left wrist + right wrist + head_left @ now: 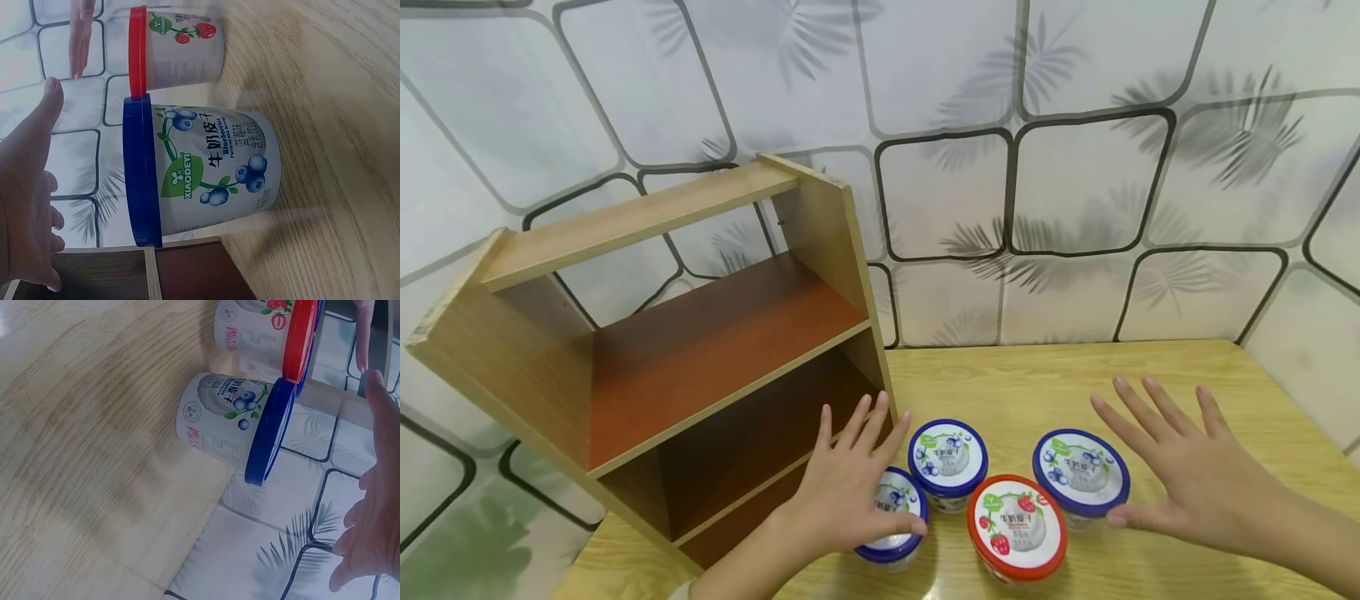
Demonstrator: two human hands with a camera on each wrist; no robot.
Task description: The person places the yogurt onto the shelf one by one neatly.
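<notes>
My left hand (842, 492) is spread above a blue-lidded blueberry tub (912, 498), covering part of its lid in the head view. In the left wrist view that tub (212, 175) stands upright, apart from the fingers. Spread wide too, my right hand (1195, 467) hovers just right of another blueberry tub (1081, 471); its thumb overlaps the lid edge in the head view. Between them are a red-lidded strawberry tub (1017, 529) at the front and a third blueberry tub (948, 454) behind. Both hands hold nothing.
A wooden shelf unit (722, 367) with reddish-brown boards stands at the left, close to the left hand. The tubs rest on a light wood-grain table (1000, 383). Behind it is a wall (947, 192) patterned with dark outlines and leaves.
</notes>
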